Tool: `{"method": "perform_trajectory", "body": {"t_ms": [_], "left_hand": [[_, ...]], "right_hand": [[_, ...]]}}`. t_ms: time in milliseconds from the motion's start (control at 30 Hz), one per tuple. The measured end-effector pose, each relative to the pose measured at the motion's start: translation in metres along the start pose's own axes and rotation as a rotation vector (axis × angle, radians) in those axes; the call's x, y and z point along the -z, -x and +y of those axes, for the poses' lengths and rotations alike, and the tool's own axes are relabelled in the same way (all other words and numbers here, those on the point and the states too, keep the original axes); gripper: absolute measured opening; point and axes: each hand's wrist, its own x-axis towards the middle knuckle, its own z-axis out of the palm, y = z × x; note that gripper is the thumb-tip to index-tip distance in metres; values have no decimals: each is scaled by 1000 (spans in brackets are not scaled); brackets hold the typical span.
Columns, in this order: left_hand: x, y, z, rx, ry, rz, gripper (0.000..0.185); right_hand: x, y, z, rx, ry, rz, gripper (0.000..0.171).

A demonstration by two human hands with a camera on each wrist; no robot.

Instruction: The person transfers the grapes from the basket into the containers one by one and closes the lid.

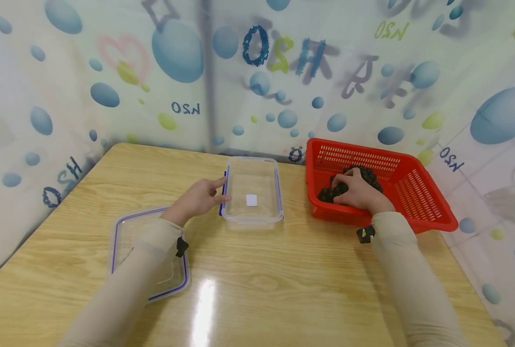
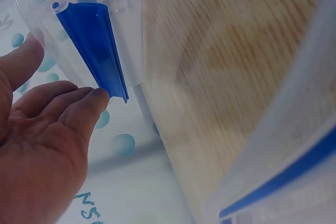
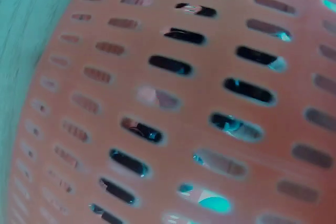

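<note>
Tabletop (image 1: 283, 284): a pale wood-grain surface was seen carrying everything, with a bright glare patch near the front edge.
Backdrop (image 1: 257, 72): a bubble-printed sheet with lettering was hung behind and to both sides of the tabletop.
Red basket (image 1: 418, 193): it was set at the right rear of the tabletop, slotted walls all round; in the right wrist view its perforated red wall (image 3: 173, 103) was filling the frame, blurred.
Lid (image 1: 129, 241): a clear lid with a blue rim was laid flat at the left front, partly covered by the left sleeve.
Clear container (image 1: 252, 193): it was stood open at the middle rear, just left of the red basket, with a small white square seen at its bottom.
Dark pieces (image 1: 363, 174): a heap of small black lumps was piled inside the red basket, under and around the right hand.
Right hand (image 1: 358, 192): it was lowered into the red basket, fingers curled over the dark pieces and closed on some of them.
Left hand (image 1: 201, 196): it was held flat and relaxed at the clear container's left side, fingers straight, nothing gripped.
Blue clip (image 2: 97, 45): the hinged latch on the clear container's left wall was touched by a fingertip (image 2: 97, 100) at its lower end.
</note>
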Motion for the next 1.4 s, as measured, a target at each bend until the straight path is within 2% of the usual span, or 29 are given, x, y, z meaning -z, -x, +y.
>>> {"method": "perform_trajectory", "body": {"t_ms": [233, 433, 600, 733, 867, 1000, 1200, 1400], "left_hand": [[3, 0, 0, 19, -25, 1, 64], [4, -2, 0, 14, -20, -5, 64], [6, -2, -2, 24, -28, 0, 64], [7, -2, -2, 13, -31, 5, 63], [8, -1, 1, 1, -42, 16, 62], [9, -1, 3, 3, -39, 13, 62], [6, -4, 4, 21, -27, -1, 63], [0, -4, 2, 24, -5, -13, 63]], "right_hand": [[12, 9, -12, -11, -29, 115, 35], [28, 20, -30, -11, -116, 310, 37], [30, 21, -58, 56, -216, 477, 37], [23, 17, -87, 153, -255, 539, 33], [8, 7, -118, 273, -274, 527, 33], [-11, -7, -142, 336, -274, 477, 34], [-40, -29, -159, 304, -259, 369, 33], [-69, -40, -162, 268, -245, 292, 33]]}}
